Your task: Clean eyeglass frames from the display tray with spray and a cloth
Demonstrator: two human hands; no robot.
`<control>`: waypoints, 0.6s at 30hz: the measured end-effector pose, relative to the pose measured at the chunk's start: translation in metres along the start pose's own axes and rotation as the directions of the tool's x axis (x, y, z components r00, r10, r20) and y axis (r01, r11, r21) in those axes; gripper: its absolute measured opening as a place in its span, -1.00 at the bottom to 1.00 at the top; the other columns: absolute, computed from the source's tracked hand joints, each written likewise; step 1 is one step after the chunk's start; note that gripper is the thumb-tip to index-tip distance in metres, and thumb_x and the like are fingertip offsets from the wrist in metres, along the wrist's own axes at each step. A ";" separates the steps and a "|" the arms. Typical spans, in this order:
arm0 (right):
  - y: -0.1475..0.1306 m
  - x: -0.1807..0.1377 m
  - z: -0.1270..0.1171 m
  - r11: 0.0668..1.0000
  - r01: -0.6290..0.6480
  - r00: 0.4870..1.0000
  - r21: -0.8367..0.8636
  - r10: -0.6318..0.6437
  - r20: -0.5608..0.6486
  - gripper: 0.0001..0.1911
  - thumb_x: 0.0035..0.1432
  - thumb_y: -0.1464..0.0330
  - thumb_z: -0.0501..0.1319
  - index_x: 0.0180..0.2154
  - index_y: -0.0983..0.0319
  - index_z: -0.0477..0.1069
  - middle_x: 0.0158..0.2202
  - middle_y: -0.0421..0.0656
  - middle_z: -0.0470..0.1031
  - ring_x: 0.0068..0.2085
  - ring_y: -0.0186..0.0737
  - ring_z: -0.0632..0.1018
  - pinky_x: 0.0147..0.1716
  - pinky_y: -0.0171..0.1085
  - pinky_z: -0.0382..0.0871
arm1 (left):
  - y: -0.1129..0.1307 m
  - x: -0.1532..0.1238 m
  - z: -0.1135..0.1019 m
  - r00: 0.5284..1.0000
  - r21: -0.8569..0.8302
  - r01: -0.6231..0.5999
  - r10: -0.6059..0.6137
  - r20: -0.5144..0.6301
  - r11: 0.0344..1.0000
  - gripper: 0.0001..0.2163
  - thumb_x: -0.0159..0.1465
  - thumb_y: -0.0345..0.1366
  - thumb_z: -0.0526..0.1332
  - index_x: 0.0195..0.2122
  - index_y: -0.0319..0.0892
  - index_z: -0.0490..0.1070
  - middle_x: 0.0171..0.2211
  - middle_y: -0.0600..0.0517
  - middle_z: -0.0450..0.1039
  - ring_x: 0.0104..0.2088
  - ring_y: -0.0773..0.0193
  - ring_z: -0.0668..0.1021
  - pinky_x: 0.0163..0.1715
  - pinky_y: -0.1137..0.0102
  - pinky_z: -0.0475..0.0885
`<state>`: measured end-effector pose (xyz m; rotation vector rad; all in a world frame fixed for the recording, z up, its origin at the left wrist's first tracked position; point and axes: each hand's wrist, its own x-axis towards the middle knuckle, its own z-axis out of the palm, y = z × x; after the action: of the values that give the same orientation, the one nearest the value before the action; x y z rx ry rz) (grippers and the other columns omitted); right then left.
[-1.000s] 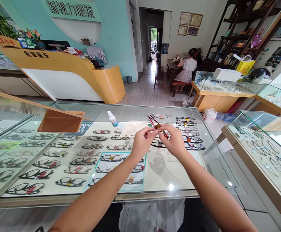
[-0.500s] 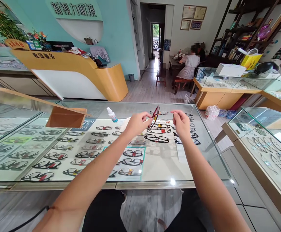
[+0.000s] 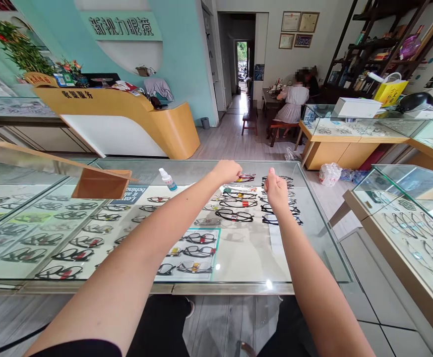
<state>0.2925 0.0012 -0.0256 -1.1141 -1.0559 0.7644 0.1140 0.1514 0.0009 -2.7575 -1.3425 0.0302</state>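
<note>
- two bare forearms (image 3: 156,243) extend over a glass-topped surface (image 3: 246,263) in an eyewear shop, the left one crossing above rows of spectacles (image 3: 74,254).
- a teal-bordered card (image 3: 217,248) bearing several frames lies beside the left forearm, which covers part of it.
- black glasses (image 3: 234,215) sit at the near end of a short column in the middle of the surface, with a red-tagged pair (image 3: 238,203) just beyond.
- the right hand (image 3: 276,191) hangs over another column of dark-framed glasses (image 3: 283,219), fingers curled in, thumb raised, nothing visible in its grasp.
- a white spray bottle (image 3: 167,179) with a blue label stands to the left, apart from both hands.
- the left hand (image 3: 227,171) is near the surface's far edge, its fingers at the left end of a red pair of glasses (image 3: 246,177); whether they grip it cannot be told, the tips being hidden.
- a yellow-orange reception counter (image 3: 181,131) curves across the floor beyond.
- a person (image 3: 292,104) in a pale dress sits at a dark table, near a wall hung with four framed certificates (image 3: 300,29).
</note>
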 end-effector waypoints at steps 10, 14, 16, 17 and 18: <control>-0.008 0.000 -0.001 0.994 -0.057 0.998 0.089 0.055 0.026 -0.15 0.33 -0.36 0.06 -0.68 0.10 -0.04 -0.69 -0.29 -0.04 -0.57 -0.33 0.02 -0.52 -0.18 -0.12 | 0.003 0.016 0.015 0.997 0.070 -0.042 0.037 0.075 0.997 -0.77 0.21 -0.31 0.24 -0.18 -0.04 0.69 -0.13 -0.08 0.73 -0.08 0.04 0.68 -0.08 0.29 0.45; -0.007 0.001 0.000 0.991 -0.049 0.998 0.128 0.043 0.052 -0.16 0.31 -0.37 0.09 -0.66 0.10 -0.05 -0.67 -0.32 -0.11 -0.56 -0.34 -0.04 -0.50 -0.18 -0.20 | 0.006 0.020 0.010 0.995 0.073 -0.037 0.030 0.100 0.997 -0.80 0.20 -0.28 0.28 -0.21 -0.06 0.69 -0.16 -0.08 0.73 -0.08 0.02 0.68 -0.09 0.29 0.46; -0.008 0.000 0.001 0.987 -0.049 0.996 0.151 0.038 0.075 -0.16 0.30 -0.37 0.10 -0.65 0.10 -0.07 -0.66 -0.33 -0.14 -0.55 -0.35 -0.07 -0.49 -0.18 -0.22 | 0.006 0.024 0.005 0.994 0.070 -0.022 0.014 0.108 0.997 -0.79 0.20 -0.25 0.30 -0.19 -0.05 0.70 -0.16 -0.08 0.73 -0.09 0.02 0.68 -0.09 0.29 0.46; -0.009 0.000 0.001 0.985 -0.050 0.996 0.168 0.036 0.083 -0.16 0.30 -0.37 0.10 -0.65 0.10 -0.07 -0.65 -0.34 -0.16 -0.55 -0.35 -0.08 -0.49 -0.18 -0.23 | 0.006 0.025 0.003 0.994 0.069 -0.011 0.003 0.108 0.998 -0.78 0.22 -0.23 0.31 -0.16 -0.05 0.70 -0.15 -0.08 0.73 -0.09 0.02 0.69 -0.09 0.30 0.47; -0.010 0.000 0.001 0.981 -0.051 0.995 0.186 0.035 0.091 -0.16 0.30 -0.37 0.09 -0.66 0.10 -0.08 -0.65 -0.34 -0.17 -0.55 -0.35 -0.08 -0.49 -0.18 -0.23 | 0.006 0.028 0.001 0.994 0.067 0.003 -0.010 0.107 0.998 -0.76 0.23 -0.21 0.31 -0.13 -0.05 0.70 -0.14 -0.09 0.73 -0.08 0.02 0.69 -0.08 0.30 0.47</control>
<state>0.2916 -0.0017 -0.0158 -0.9514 -1.0122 0.9351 0.1354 0.1699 0.0001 -2.7315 -1.3482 0.2217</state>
